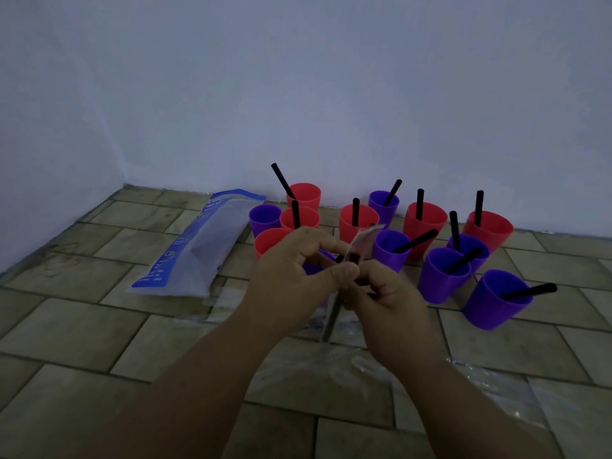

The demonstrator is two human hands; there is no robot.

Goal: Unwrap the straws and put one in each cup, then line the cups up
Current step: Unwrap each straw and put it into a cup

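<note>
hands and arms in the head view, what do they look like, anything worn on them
The left hand and right hand are bare: no gloves, and no ring, watch or bracelet that the dim light shows. The left forearm and right forearm are bare too, with no sleeve in view.

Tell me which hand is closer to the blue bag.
Left. The left hand sits just right of the bag; the right hand is farther right, beyond the left one.
</note>
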